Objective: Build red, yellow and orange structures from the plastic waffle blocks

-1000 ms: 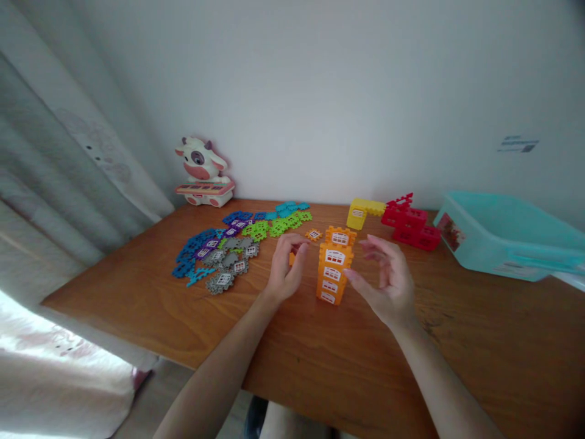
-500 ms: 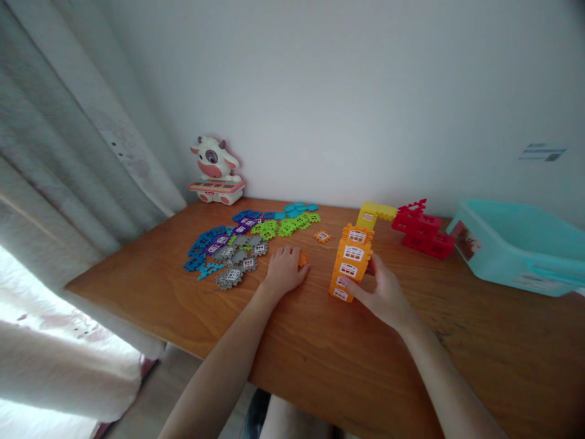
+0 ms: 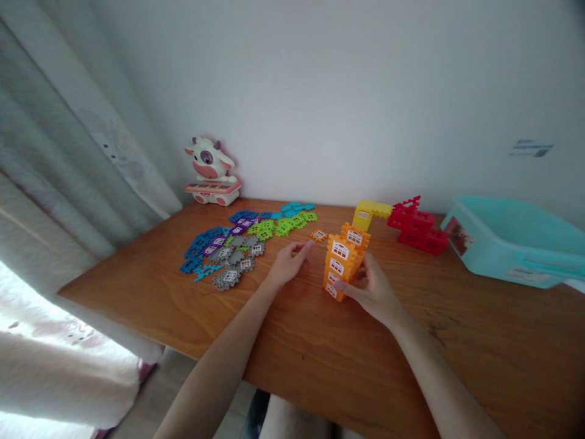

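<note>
A tall tower of orange interlocking window tiles (image 3: 342,262) stands upright on the table. My right hand (image 3: 372,289) is closed around its lower right part, thumb across the front and fingers behind. One tile rises above the front face at the top. Left of the tower, my left hand (image 3: 291,263) is just above the table, thumb and fingers drawn together and pointing at the tower without touching it. What it pinches, if anything, is hidden. A loose orange tile (image 3: 319,235) lies flat beyond the left hand.
Left lie grey tiles (image 3: 235,259), purple tiles (image 3: 223,239), blue tiles (image 3: 198,247) and green tiles (image 3: 283,227). A yellow piece (image 3: 363,214) and a red block structure (image 3: 418,225) are behind the tower. A turquoise bin (image 3: 503,256) stands right, a cow keyboard toy (image 3: 212,177) back left.
My left hand has lifted slightly and turned toward the tower; the orange tile beside its fingers is out of sight. My right hand has turned the tower, showing another face.
</note>
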`<action>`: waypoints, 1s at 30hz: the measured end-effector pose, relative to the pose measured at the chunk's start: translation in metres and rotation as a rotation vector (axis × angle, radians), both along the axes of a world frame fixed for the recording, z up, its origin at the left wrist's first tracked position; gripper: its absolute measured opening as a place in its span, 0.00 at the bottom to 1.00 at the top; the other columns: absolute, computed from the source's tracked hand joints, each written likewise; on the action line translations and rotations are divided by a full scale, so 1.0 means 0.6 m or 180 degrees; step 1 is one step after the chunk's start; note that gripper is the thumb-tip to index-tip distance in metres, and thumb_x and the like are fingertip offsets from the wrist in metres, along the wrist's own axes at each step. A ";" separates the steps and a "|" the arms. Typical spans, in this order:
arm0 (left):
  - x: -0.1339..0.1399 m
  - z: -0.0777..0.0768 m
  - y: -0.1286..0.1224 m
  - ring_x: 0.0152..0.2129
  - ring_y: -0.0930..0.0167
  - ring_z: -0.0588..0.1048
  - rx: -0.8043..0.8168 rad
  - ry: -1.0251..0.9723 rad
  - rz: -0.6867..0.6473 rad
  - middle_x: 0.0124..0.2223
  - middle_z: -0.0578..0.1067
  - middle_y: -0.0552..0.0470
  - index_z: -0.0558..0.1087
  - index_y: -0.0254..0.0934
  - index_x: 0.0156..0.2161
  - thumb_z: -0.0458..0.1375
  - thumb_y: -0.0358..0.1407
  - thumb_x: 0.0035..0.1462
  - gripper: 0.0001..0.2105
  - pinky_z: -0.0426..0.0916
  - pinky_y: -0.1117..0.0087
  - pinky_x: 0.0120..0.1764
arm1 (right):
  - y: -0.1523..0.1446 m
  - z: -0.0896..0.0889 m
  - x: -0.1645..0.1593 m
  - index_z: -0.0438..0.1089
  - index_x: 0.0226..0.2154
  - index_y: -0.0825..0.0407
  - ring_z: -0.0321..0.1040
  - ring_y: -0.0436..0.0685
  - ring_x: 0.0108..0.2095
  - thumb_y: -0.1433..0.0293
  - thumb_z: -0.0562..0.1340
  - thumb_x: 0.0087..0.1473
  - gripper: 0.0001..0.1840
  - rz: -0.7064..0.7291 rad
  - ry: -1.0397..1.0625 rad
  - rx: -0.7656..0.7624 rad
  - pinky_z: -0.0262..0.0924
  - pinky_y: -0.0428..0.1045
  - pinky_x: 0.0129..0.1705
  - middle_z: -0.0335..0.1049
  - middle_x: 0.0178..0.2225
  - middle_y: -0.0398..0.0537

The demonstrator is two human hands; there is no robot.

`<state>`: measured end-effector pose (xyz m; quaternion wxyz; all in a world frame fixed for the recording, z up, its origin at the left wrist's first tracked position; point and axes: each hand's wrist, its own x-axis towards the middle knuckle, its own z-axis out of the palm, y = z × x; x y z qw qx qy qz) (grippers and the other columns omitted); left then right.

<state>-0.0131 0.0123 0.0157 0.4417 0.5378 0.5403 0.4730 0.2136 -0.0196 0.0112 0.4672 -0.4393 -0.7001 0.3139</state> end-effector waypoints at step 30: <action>0.003 0.006 -0.061 0.27 0.69 0.72 0.3616 0.0434 -0.0015 0.30 0.73 0.51 0.70 0.40 0.35 0.49 0.49 0.68 0.17 0.68 0.64 0.34 | -0.044 0.047 -0.004 0.68 0.51 0.49 0.63 0.55 0.29 0.72 0.61 0.56 0.19 -0.0481 0.0094 0.2918 0.61 0.50 0.27 0.68 0.35 0.48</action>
